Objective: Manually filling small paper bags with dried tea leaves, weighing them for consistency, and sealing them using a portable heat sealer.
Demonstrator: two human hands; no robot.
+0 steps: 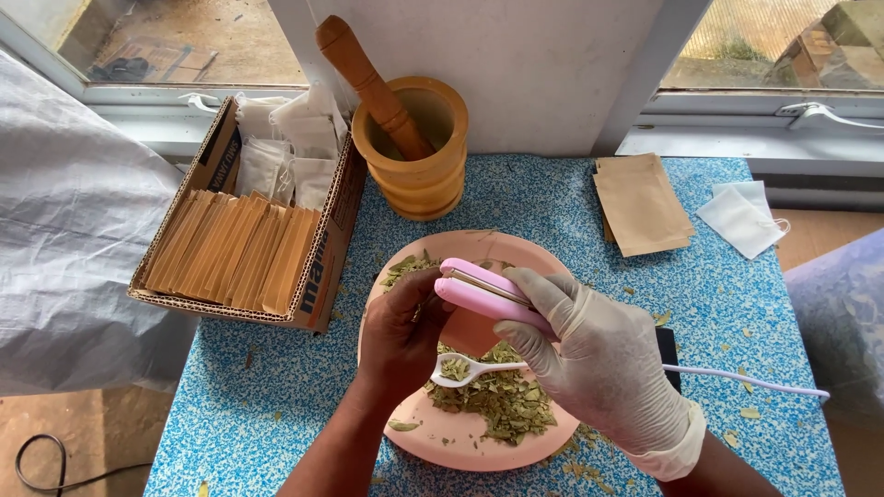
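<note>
My gloved right hand (603, 364) grips the pink sealer (488, 293) clamped over the pink plate (516, 253); bare left hand (401, 331) pinches something at its jaws, hidden. Risk: cable (746, 379) snags the white spoon (470, 370), scattering dried leaves (502, 405) onto the bench (267, 387).

Both forearms come up from the bottom edge and meet near the middle. The left hand (398, 333) is bare, knuckles up, fingers curled inward and tucked close against the right hand (what they pinch is hidden). The right hand (594, 354) wears a pale glove with a rolled cuff at the wrist; its fingers are wrapped tight in a grip, thumb pointing left.
</note>
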